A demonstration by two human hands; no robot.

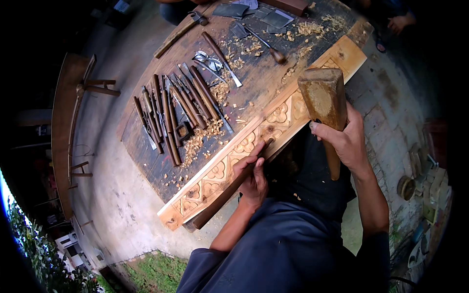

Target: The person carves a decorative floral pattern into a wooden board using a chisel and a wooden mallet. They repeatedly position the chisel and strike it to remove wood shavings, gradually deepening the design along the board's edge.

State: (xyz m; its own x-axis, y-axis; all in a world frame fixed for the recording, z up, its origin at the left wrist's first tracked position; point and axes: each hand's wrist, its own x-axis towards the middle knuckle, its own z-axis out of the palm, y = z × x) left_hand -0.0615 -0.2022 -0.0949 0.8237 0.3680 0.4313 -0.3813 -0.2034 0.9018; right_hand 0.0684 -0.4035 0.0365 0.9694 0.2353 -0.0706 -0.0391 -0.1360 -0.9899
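A long pale wooden board (217, 170) lies slantwise along the near edge of the workbench, carved with a row of four-petalled flowers between zigzag borders. My left hand (252, 183) is closed around a chisel (220, 201) with a long dark wooden handle. The chisel's far end reaches the carved face near the board's middle; its cutting edge cannot be made out. My right hand (346, 141) grips a worn wooden mallet (322, 93) by its handle. The mallet's blocky head is raised and hides part of the board's right half.
On the dark workbench (149, 171), several wooden-handled chisels (168, 112) lie side by side among wood shavings (198, 141). Beyond them are glasses (209, 61), a hammer (181, 34), a round-handled tool (277, 55) and dark flat sheets (277, 18). Another person's hand (399, 22) shows at far right.
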